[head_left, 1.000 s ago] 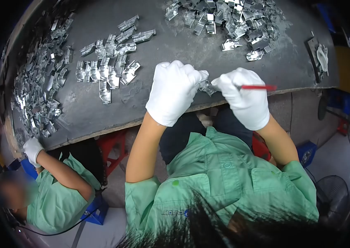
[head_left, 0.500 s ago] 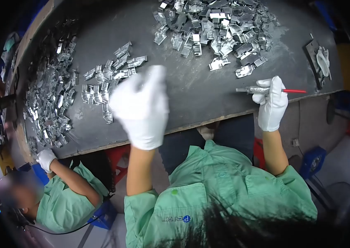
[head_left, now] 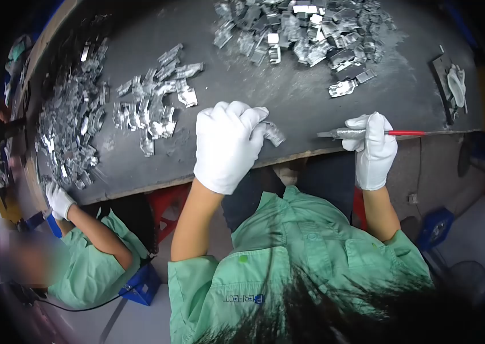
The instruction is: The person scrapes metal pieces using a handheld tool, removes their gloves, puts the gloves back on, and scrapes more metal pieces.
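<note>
My left hand [head_left: 226,146], in a white glove, is closed round a small bent silvery metal part [head_left: 274,134], whose end sticks out to the right of the fingers. It is over the table near the front edge. My right hand [head_left: 375,150], also gloved in white, grips a slim tool with a silver-wrapped grip [head_left: 348,134], a red rear end [head_left: 406,133] and a narrow grey tip. That tip points left towards the metal part, with a gap between them. Beyond my hands lies a large heap of similar metal parts [head_left: 311,34]; a smaller group [head_left: 148,106] sits to the left.
The dark table [head_left: 231,86] has another long heap of parts [head_left: 70,126] at its left side. A co-worker's gloved hand [head_left: 59,200] rests at the near left edge. On the right lie a dark bar [head_left: 442,86] and a crumpled white glove-like item [head_left: 456,85].
My left hand has moved right, away from the smaller group, and now shows a metal part in its fingers. One loose part at the large heap's near edge is gone. My right hand keeps its tool.
</note>
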Motion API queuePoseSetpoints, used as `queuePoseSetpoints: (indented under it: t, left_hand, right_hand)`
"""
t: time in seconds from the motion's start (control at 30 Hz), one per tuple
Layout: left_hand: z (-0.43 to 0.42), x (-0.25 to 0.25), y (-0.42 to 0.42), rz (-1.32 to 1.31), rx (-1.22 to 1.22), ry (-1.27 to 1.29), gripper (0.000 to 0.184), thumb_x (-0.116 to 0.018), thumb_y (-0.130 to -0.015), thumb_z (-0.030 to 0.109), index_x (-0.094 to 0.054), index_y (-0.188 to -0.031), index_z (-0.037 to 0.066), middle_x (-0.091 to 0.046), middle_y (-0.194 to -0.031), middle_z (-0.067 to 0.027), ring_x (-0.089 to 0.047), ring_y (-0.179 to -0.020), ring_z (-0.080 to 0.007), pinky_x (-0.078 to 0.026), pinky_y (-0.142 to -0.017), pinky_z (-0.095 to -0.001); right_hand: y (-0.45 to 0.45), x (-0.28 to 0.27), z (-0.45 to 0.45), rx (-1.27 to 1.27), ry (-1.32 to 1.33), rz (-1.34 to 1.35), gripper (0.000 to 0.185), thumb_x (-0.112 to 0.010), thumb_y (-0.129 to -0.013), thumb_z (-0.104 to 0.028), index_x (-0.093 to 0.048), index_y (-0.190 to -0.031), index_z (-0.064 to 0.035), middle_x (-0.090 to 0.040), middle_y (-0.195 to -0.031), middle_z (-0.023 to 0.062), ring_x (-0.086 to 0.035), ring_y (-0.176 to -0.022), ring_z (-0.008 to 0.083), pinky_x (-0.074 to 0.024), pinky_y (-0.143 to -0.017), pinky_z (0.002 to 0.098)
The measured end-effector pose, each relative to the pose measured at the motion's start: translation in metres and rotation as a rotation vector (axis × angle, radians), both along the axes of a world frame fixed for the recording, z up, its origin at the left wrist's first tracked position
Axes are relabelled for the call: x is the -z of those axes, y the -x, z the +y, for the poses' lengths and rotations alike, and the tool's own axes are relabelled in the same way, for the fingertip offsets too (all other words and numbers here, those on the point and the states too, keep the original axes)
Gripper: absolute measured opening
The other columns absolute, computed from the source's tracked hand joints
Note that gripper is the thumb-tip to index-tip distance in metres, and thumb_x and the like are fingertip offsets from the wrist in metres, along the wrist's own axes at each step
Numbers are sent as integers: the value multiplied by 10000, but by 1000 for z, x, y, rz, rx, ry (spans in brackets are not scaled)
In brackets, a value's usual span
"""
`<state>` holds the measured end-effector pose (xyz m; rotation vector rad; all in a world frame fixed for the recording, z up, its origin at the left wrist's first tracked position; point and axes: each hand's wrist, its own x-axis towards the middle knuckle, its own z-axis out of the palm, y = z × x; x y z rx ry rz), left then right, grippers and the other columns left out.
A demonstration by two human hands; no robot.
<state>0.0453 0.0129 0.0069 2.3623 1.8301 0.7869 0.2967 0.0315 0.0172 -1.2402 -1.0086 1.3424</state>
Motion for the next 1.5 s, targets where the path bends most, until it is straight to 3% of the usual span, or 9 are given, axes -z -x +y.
queuePoseSetpoints:
  t: [0.4, 0.67, 0.8, 0.9, 1.0, 1.1, 1.27, 1.4, 1.5]
  left_hand:
    - [-3, 20, 22, -88, 201, 6, 237, -762, -763, 175, -738, -988, 248, -613, -819, 28, -582, -778, -211, -440, -702, -371]
    - [2, 25, 21, -107, 255, -34, 255, -709, -721, 94, -716, -954, 198, -617, -748, 19, -598, -722, -212, -464, -663, -359]
    - [2, 28, 21, -123, 250, -43, 241, -709, -733, 103, -709, -955, 197, -617, -752, 21, -598, -725, -210, -466, -662, -356]
    - [1, 26, 19, -60, 245, -14, 239, -712, -740, 109, -703, -962, 198, -613, -752, 23, -597, -729, -207, -460, -668, -356]
    - [6, 27, 22, -90, 244, -52, 226, -716, -753, 117, -700, -964, 196, -603, -749, 26, -596, -744, -199, -451, -691, -357]
    - [-2, 31, 20, -180, 244, -71, 210, -720, -762, 121, -701, -958, 195, -592, -750, 31, -593, -761, -191, -444, -718, -358]
    - [-2, 32, 21, -236, 255, -73, 201, -725, -764, 120, -700, -948, 195, -586, -759, 44, -585, -767, -187, -437, -732, -352]
    - [-2, 31, 22, -189, 239, -65, 206, -729, -766, 120, -703, -956, 194, -587, -755, 44, -584, -769, -185, -436, -739, -349]
    - [-3, 29, 21, -173, 238, -40, 211, -729, -771, 120, -707, -968, 194, -589, -756, 40, -584, -777, -187, -437, -745, -353]
  right_hand:
    - [57, -22, -2, -480, -734, -790, 34, -686, -873, -80, -680, -845, -63, -604, -678, 36, -591, -592, 211, -458, -544, 347]
    - [82, -31, -21, -453, -1078, -1275, 211, -758, -755, -111, -556, -744, -169, -531, -641, -14, -521, -563, 204, -421, -533, 335]
    - [77, -31, -9, -582, -1003, -1230, 164, -724, -772, -77, -569, -759, -127, -552, -649, 10, -549, -574, 228, -422, -528, 345]
    - [83, -32, -4, -258, 96, -546, 195, -604, -966, -194, -665, -861, -42, -696, -770, 73, -589, -552, 146, -453, -520, 286]
    - [57, -28, 4, -240, 238, -490, 342, -521, -1034, -273, -676, -909, 5, -718, -826, 101, -620, -582, 113, -477, -536, 249]
    - [66, -41, -13, -225, 32, -377, 201, -573, -1000, -137, -669, -886, -2, -706, -791, 86, -630, -582, 145, -490, -562, 289]
    - [64, -33, -3, -581, -915, -1105, 109, -689, -826, -25, -651, -901, -94, -680, -777, 9, -604, -610, 236, -480, -568, 359]
    - [68, -26, -11, -576, -1023, -1203, 63, -668, -900, -127, -634, -905, -74, -702, -813, 21, -603, -597, 193, -477, -561, 327]
    - [78, -36, -3, -252, 200, -488, 252, -569, -1006, -254, -645, -880, -48, -718, -813, 58, -604, -582, 134, -475, -558, 279]
